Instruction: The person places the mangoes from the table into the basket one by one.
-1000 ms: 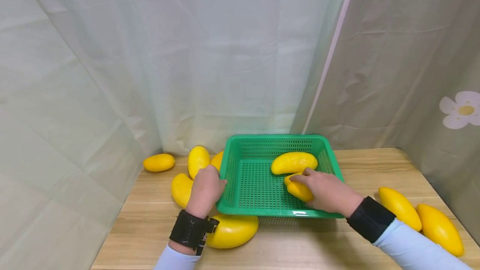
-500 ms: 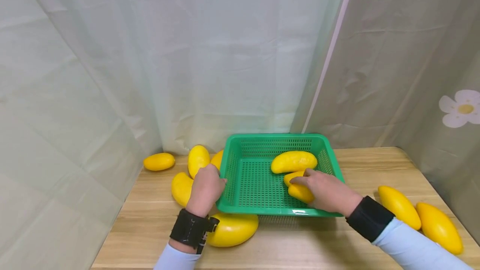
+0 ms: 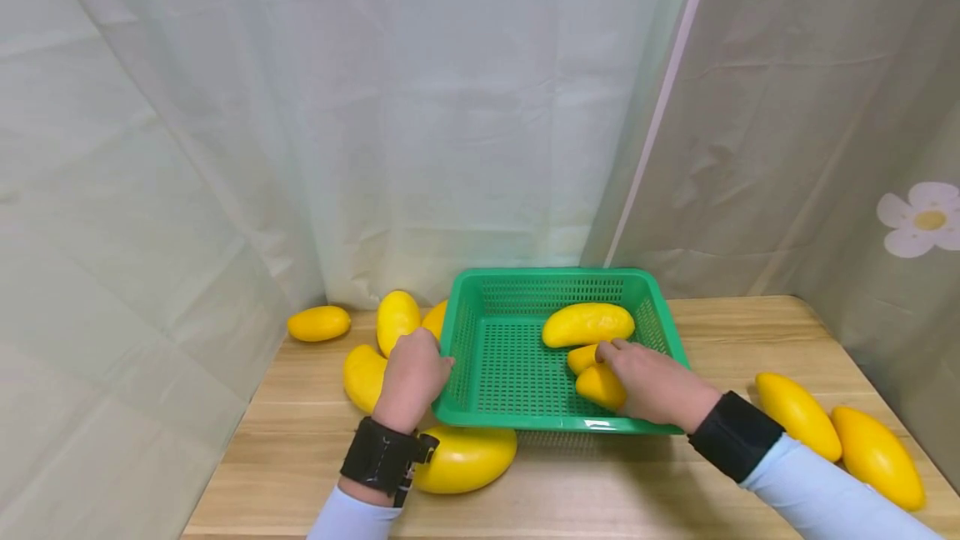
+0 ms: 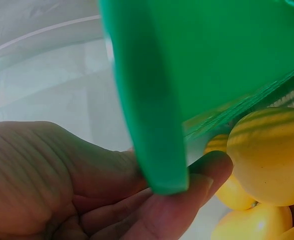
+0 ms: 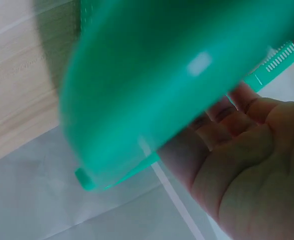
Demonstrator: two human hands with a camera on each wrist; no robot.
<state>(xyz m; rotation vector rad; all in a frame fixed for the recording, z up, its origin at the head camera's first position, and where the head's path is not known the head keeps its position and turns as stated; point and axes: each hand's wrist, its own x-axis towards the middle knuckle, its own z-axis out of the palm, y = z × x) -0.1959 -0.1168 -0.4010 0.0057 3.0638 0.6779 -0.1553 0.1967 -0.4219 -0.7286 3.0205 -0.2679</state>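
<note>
A green plastic basket [image 3: 517, 423] stands in the middle of the wooden table. My left hand [image 3: 411, 382] pinches its left rim; thumb and fingers close on that edge in the left wrist view. Inside the basket, at right, lies a long yellow fruit [image 3: 588, 325] like a mango. In front of it are two smaller yellow fruit shapes [image 3: 602, 387], perhaps lobes of one fruit. My right hand [image 3: 656, 382] reaches over the basket's right front corner, its fingertips loosely over these shapes. In the right wrist view the rim hides what lies at the fingertips.
Several yellow mango-like fruits lie left of the basket, among them a curved one [image 3: 363, 377] and a small one [image 3: 318, 323]. A big one [image 3: 467, 461] sits at the basket's front left. Two more fruits [image 3: 877, 457] lie at right. Curtains [image 3: 480, 107] hang behind.
The fingertips of my right hand have drawn back slightly to the right, showing more of the smaller fruit shapes. My left hand and the basket stay in place.
</note>
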